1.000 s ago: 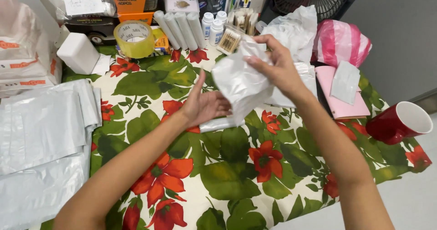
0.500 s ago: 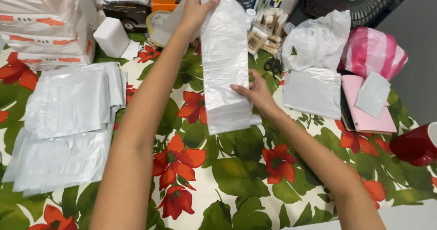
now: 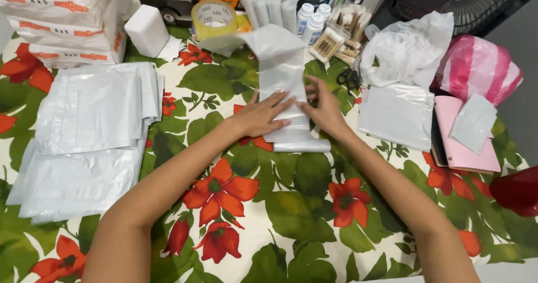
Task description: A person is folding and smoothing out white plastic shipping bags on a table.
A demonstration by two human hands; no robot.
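Observation:
A long white plastic bag (image 3: 280, 73) lies flat on the flowered tablecloth (image 3: 291, 204), stretched from a tape roll down toward me. My left hand (image 3: 262, 115) rests palm down on its lower part, fingers spread. My right hand (image 3: 324, 108) presses flat on the same bag's right edge, fingers apart. Neither hand grips anything.
A stack of flat white bags (image 3: 89, 137) lies at the left. Boxes (image 3: 61, 14), a yellow tape roll (image 3: 213, 18), small white bottles (image 3: 311, 17), cotton swabs (image 3: 330, 42) and scissors (image 3: 350, 78) line the back. More bags (image 3: 400, 112), a pink notebook (image 3: 465, 148) and a red cup (image 3: 518, 190) sit right.
The bag was held up between both hands. It now lies on the table, and both hands have come down flat onto it.

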